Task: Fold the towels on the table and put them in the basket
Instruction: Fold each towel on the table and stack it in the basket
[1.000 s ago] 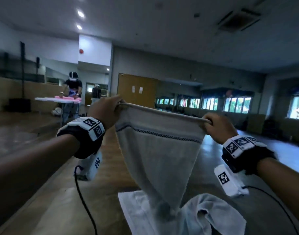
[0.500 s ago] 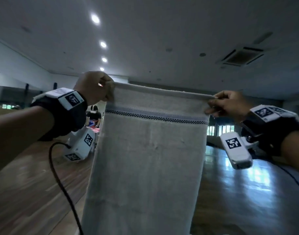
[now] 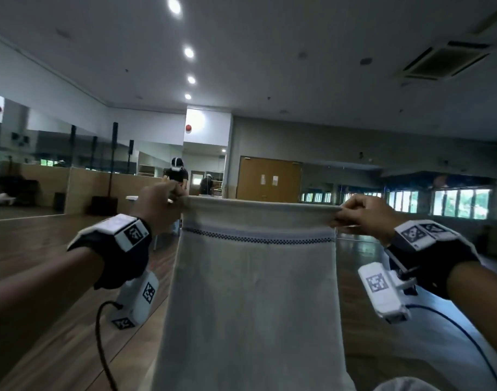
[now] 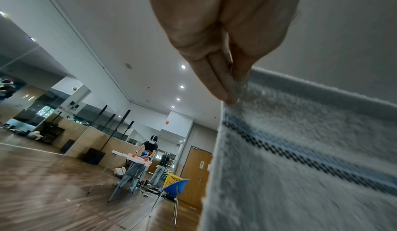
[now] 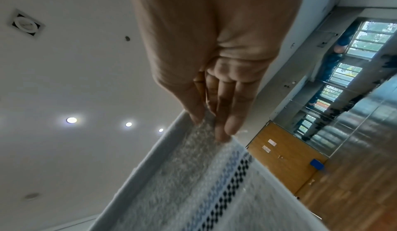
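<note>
A pale grey towel (image 3: 255, 292) with a dark checked stripe near its top hem hangs flat in the air in front of me. My left hand (image 3: 168, 198) pinches its upper left corner and my right hand (image 3: 351, 214) pinches its upper right corner, with the top edge stretched level between them. In the left wrist view my left hand (image 4: 234, 88) nips the towel (image 4: 300, 158) at the hem. Seen from the right wrist, my right hand (image 5: 212, 124) holds the towel (image 5: 193, 192) between thumb and fingers. Another towel (image 3: 396, 386) shows at the bottom edge. Table and basket are hidden.
A wide hall with a wooden floor (image 3: 44, 277) lies beyond. Another person (image 4: 148, 149) works at a white folding table (image 4: 128, 156) far off, beside a yellow crate (image 4: 171, 182) and a blue chair (image 4: 178, 185). A wooden door (image 3: 269, 179) is behind.
Both hands lifted the towel off the pile until it hung straight, then came down a little from the ceiling-high view. My head has tilted back down toward the room.
</note>
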{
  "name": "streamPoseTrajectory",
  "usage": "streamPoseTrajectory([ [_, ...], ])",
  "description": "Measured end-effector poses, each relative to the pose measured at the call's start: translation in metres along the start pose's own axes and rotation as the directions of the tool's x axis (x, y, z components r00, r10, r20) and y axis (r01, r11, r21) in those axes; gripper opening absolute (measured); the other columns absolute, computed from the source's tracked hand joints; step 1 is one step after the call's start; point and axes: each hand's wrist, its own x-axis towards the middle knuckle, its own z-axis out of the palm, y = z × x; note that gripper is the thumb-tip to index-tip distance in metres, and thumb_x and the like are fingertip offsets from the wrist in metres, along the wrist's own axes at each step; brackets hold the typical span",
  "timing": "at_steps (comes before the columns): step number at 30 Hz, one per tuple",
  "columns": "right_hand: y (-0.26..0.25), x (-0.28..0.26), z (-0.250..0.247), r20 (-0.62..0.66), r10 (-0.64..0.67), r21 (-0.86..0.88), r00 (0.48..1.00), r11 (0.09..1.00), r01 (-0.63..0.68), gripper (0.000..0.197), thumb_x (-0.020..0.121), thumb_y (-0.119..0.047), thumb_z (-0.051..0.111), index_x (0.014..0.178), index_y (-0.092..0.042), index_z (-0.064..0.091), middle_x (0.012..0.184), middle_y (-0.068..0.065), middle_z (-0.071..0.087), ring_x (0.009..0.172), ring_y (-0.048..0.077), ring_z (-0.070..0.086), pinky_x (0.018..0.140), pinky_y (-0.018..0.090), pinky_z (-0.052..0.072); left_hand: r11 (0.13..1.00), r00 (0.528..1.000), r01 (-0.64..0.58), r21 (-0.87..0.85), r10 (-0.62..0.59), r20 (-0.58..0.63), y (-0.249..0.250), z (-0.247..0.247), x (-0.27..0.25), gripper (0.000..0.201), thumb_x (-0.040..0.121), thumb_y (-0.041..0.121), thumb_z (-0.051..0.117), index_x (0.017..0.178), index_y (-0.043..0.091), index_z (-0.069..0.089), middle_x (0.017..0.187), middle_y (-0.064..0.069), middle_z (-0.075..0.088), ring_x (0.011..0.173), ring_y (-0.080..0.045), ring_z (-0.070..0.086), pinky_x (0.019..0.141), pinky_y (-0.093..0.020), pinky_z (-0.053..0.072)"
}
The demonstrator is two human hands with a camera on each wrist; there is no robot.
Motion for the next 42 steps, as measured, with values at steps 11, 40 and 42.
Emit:
streamPoseTrajectory([
  [11, -0.014, 0.001, 0.002, -0.071, -0.164, 0.007, 0.984, 0.986, 0.165, 0.010, 0.083, -0.011, 0.064, 0.079, -0.020, 0.061, 0.073, 0.005, 0.063, 0.047, 0.016, 0.055, 0.050, 0.027, 0.050, 0.969, 0.995, -0.043, -0.243, 0.019, -0.102, 0.017, -0.023, 0.004, 0.004, 0.089, 0.020, 0.056, 0.090, 0.018, 0.059, 0.086, -0.010, 0.062, 0.065, -0.021, 0.056, 0.053, -0.027, 0.046],
  [40, 0.365, -0.146, 0.192, 0.525, 0.433, -0.723, 0.733, 0.681, 0.115, 0.023, 0.088, -0.023, 0.051, 0.109, -0.021, 0.060, 0.120, -0.004, 0.060, 0.120, 0.023, 0.049, 0.100, 0.042, 0.035, 0.967, 0.434, -0.059, 0.250, -0.200, 0.878, -0.207, 0.203, -0.300, 0.026, 0.090, 0.027, 0.050, 0.115, 0.020, 0.055, 0.125, -0.005, 0.061, 0.111, -0.026, 0.058, 0.087, -0.031, 0.042],
  [42, 0.369, -0.164, 0.192, 0.518, 0.399, -0.715, 0.757, 0.687, 0.127, 0.026, 0.087, -0.021, 0.051, 0.111, -0.025, 0.058, 0.121, -0.007, 0.057, 0.122, 0.020, 0.045, 0.099, 0.038, 0.029, 0.960, 0.401, -0.105, 0.260, -0.199, 0.894, -0.204, 0.198, -0.309, 0.040, 0.091, 0.029, 0.046, 0.131, 0.022, 0.045, 0.124, -0.005, 0.061, 0.109, -0.028, 0.058, 0.084, -0.032, 0.043],
])
